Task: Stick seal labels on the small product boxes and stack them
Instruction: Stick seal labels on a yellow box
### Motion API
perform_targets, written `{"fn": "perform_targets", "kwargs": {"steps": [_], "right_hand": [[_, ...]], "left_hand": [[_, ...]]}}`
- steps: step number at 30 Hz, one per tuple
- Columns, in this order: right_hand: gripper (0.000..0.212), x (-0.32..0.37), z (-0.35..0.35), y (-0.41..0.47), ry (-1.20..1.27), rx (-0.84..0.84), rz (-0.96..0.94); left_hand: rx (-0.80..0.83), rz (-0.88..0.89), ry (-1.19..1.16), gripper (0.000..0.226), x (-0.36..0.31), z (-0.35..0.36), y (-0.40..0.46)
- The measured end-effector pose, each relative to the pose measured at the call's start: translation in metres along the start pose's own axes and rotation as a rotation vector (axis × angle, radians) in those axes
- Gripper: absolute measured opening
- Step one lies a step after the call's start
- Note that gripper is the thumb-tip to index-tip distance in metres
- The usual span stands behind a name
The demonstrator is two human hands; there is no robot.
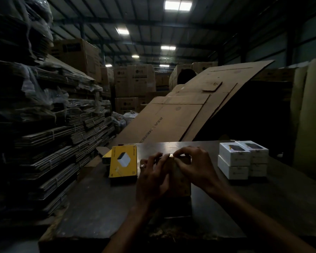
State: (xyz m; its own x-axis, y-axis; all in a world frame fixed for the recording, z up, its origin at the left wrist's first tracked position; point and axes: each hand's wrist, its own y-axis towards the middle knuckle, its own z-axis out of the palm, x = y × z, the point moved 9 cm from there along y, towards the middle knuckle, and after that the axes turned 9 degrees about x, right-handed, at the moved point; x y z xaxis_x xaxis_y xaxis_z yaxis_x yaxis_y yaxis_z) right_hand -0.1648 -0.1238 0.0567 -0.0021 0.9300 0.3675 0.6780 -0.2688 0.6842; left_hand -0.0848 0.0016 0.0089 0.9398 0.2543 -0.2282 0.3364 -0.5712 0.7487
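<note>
While both hands worked the far top edge of the dim brown box (179, 178), a crooked seal looked likely.
Left hand (153, 172) steadied the box, right hand (192, 161) pinched a small pale seal label (171, 155); poor light on the dark counter (98, 198) could cause misplacement.

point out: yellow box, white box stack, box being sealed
yellow box (123, 162), head view, on its top face.
white box stack (234, 155), head view, front face of an upper box.
box being sealed (181, 178), head view, on its dark near face between the hands.

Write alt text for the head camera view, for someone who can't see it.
Both hands, left hand and right hand, press a small label onto a box on a dark table. White boxes sit stacked right, a yellow box left.
</note>
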Motion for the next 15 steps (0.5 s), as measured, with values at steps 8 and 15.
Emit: {"fn": "perform_targets", "kwargs": {"steps": [8,15], "right_hand": [[0.010,0.010,-0.003,-0.007,-0.039,-0.006,-0.112],[0.026,0.011,-0.005,-0.013,-0.071,-0.030,-0.197]], "left_hand": [[-0.019,-0.003,-0.034,0.066,-0.003,-0.003,-0.001],[-0.017,-0.019,-0.090,0.064,0.001,-0.005,0.002]]}}
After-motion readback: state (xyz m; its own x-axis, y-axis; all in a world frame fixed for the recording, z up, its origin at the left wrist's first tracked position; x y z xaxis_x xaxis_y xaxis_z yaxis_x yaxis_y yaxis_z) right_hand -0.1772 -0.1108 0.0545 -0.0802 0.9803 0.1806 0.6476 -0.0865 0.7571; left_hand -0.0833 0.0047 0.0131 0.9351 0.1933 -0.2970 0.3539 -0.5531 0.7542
